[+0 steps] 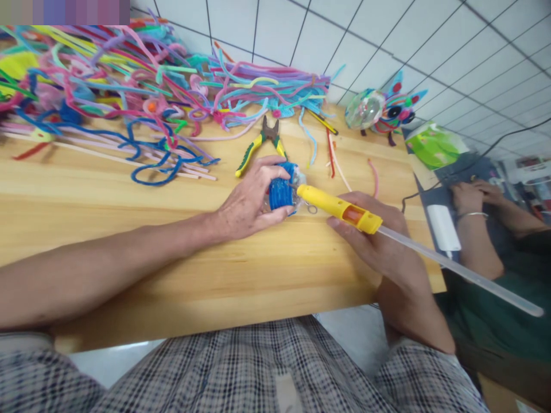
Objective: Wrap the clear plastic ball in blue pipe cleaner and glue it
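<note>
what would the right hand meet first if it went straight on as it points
Glue gun leading, the right hand would likely meet the blue-wrapped piece in the left hand; the nozzle looks at or near it, though depth is unclear.

Tabletop [284,269] between the forearms [142,267] leaves passage — glue gun [318,199] and pliers [271,131] block beyond.

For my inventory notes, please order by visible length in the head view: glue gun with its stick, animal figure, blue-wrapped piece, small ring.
1. Glue gun with its stick
2. Animal figure
3. Blue-wrapped piece, partly covered by the left hand
4. Small ring
</note>
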`<state>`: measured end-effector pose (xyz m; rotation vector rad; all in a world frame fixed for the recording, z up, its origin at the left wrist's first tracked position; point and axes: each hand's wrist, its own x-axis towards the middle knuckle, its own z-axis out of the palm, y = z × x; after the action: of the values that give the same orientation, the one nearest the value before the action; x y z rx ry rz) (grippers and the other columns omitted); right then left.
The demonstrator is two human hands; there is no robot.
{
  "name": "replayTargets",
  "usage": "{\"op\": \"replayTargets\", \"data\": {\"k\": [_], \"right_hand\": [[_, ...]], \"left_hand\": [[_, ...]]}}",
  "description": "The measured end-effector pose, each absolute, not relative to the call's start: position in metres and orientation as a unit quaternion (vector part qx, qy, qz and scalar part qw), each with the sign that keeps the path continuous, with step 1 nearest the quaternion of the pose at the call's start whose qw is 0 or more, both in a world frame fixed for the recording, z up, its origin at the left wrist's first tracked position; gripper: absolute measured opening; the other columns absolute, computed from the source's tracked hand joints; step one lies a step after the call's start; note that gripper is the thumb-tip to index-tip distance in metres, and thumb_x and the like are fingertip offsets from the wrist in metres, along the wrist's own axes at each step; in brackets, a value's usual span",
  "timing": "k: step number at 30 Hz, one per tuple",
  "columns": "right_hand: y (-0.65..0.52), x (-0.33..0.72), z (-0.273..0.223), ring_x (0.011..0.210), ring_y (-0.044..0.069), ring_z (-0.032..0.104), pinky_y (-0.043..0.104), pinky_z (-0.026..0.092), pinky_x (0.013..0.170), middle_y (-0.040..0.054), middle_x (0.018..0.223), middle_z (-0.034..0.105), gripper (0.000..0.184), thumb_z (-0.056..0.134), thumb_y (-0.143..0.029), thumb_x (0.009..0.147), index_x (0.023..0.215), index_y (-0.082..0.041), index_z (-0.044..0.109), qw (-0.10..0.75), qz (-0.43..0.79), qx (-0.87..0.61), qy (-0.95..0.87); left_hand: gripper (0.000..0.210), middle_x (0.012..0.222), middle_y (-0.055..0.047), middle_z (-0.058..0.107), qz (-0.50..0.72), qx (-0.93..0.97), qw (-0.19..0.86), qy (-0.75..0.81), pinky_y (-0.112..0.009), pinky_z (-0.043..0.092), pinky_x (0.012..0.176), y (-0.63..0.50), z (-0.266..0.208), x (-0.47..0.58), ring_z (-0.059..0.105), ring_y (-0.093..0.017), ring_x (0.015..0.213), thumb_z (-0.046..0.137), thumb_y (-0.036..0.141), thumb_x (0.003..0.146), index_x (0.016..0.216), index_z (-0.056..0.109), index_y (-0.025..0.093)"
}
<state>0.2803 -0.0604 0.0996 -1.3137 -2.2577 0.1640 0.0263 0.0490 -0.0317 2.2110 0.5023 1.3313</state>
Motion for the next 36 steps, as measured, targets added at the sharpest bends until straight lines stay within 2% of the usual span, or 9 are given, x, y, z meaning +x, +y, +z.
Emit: {"op": "replayTargets", "data": {"k": [9, 14, 19, 23, 31, 36], "right_hand": [[-0.0610, 0.2774, 0.0996, 0.079, 0.022, 0.078, 0.033, 0.056, 0.065, 0.0045, 0.097, 0.081, 0.010, 0.072, -0.029, 0.107, 0.116, -0.027, 0.068, 0.240, 0.027, -0.482, -0.842], [-0.0651, 0.2753, 0.1001, 0.079, 0.025, 0.078, 0.039, 0.058, 0.065, 0.0053, 0.095, 0.079, 0.010, 0.069, -0.031, 0.109, 0.118, -0.032, 0.064, 0.210, 0.022, -0.509, -0.834], [-0.0677, 0.2768, 0.0964, 0.081, 0.028, 0.079, 0.042, 0.061, 0.067, 0.0051, 0.096, 0.080, 0.010, 0.066, -0.038, 0.110, 0.118, -0.032, 0.066, 0.202, 0.028, -0.534, -0.820], [-0.0686, 0.2769, 0.0960, 0.084, 0.029, 0.081, 0.043, 0.063, 0.069, 0.0060, 0.099, 0.081, 0.011, 0.067, -0.039, 0.110, 0.118, -0.031, 0.067, 0.207, 0.040, -0.538, -0.816], [-0.0676, 0.2776, 0.0951, 0.079, 0.028, 0.079, 0.041, 0.059, 0.065, 0.0049, 0.095, 0.079, 0.010, 0.069, -0.038, 0.110, 0.117, -0.031, 0.066, 0.224, 0.041, -0.527, -0.819], [-0.0675, 0.2772, 0.0943, 0.081, 0.028, 0.079, 0.042, 0.060, 0.067, 0.0046, 0.096, 0.079, 0.010, 0.068, -0.040, 0.110, 0.117, -0.032, 0.066, 0.221, 0.043, -0.532, -0.816]], "left_hand": [[0.058, 0.156, -0.021, 0.061, 0.482, 0.816, 0.258, 0.189, -0.060, 0.057, 0.120, 0.0486, -0.0299, 0.0262, 0.062, -0.037, 0.149, 0.082, 0.043, 0.098, 0.146, 0.054, 0.025], [0.058, 0.156, -0.021, 0.062, 0.495, 0.807, 0.265, 0.183, -0.060, 0.057, 0.120, 0.0487, -0.0307, 0.0267, 0.062, -0.038, 0.149, 0.084, 0.043, 0.097, 0.145, 0.056, 0.026], [0.061, 0.157, -0.021, 0.061, 0.483, 0.813, 0.265, 0.189, -0.063, 0.057, 0.121, 0.0487, -0.0304, 0.0257, 0.061, -0.039, 0.150, 0.084, 0.045, 0.097, 0.147, 0.053, 0.027], [0.059, 0.157, -0.021, 0.062, 0.484, 0.814, 0.261, 0.188, -0.061, 0.058, 0.121, 0.0487, -0.0303, 0.0256, 0.062, -0.038, 0.150, 0.082, 0.045, 0.098, 0.146, 0.054, 0.026], [0.055, 0.156, -0.021, 0.062, 0.495, 0.814, 0.248, 0.177, -0.058, 0.058, 0.121, 0.0488, -0.0309, 0.0270, 0.062, -0.036, 0.149, 0.081, 0.043, 0.100, 0.145, 0.056, 0.024], [0.055, 0.155, -0.022, 0.062, 0.495, 0.814, 0.248, 0.178, -0.061, 0.059, 0.119, 0.0487, -0.0307, 0.0269, 0.063, -0.037, 0.148, 0.081, 0.043, 0.100, 0.145, 0.055, 0.026]]}}
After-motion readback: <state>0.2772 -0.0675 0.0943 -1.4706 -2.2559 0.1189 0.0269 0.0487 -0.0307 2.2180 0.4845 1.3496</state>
